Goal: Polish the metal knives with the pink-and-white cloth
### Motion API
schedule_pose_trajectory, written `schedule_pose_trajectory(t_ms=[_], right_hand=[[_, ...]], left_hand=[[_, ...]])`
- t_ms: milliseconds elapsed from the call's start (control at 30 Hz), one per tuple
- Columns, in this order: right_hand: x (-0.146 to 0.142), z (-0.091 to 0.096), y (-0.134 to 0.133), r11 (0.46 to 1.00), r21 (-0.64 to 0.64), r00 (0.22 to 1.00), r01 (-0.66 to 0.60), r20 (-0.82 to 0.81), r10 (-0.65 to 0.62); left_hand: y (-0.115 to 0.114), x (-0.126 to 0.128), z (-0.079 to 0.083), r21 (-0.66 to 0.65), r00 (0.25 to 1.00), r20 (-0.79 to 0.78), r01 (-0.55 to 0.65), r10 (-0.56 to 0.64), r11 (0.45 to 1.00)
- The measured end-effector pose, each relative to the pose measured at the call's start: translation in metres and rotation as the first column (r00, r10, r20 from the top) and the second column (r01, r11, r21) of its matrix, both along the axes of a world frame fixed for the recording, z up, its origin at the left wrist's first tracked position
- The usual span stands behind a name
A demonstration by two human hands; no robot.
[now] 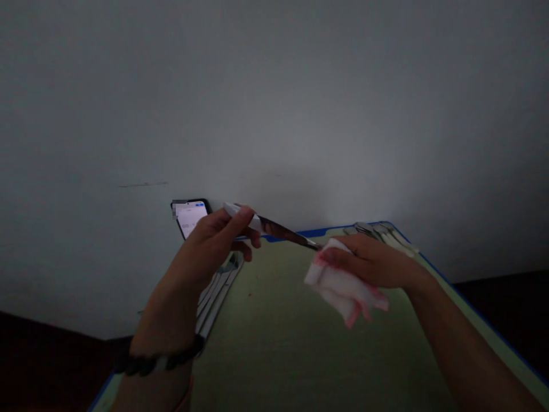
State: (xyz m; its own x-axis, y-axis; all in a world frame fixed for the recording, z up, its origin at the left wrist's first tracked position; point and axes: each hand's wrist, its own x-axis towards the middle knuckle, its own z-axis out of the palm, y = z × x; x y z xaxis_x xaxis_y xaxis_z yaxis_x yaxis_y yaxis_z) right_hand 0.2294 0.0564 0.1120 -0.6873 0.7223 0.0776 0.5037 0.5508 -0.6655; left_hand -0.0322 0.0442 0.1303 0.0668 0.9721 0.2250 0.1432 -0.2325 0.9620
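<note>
My left hand (pixel 221 232) pinches the white handle of a knife (pixel 285 232) between thumb and fingers. The shiny blade slants down to the right above the table. At its far end, my right hand (pixel 364 260) grips a white cloth (pixel 338 292) with pink-red patches along its edges. The tip of the blade meets the cloth under my right thumb and is hidden there. Loose folds of the cloth hang below my right hand.
Several pieces of cutlery (pixel 217 294) lie at the table's left side, partly behind my left wrist. More white-handled cutlery (pixel 381 233) lies at the far right corner. A lit phone (pixel 191 217) leans against the grey wall (pixel 274 103). The greenish tabletop (pixel 274 343) has a blue edge.
</note>
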Motion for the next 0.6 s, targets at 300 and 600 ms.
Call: schedule_pose_trajectory(t_ms=[300, 600], right_hand=[[-0.004, -0.027, 0.016, 0.983, -0.079, 0.977, -0.165, 0.120, 0.174], [-0.014, -0.046, 0.015, 0.967, -0.191, 0.947, -0.169, 0.240, 0.213]], left_hand=[[0.010, -0.033, -0.006, 0.129, 0.936, 0.145, -0.338, 0.319, 0.932], [0.005, -0.035, 0.000, 0.068, 0.921, 0.272, -0.308, 0.280, 0.949]])
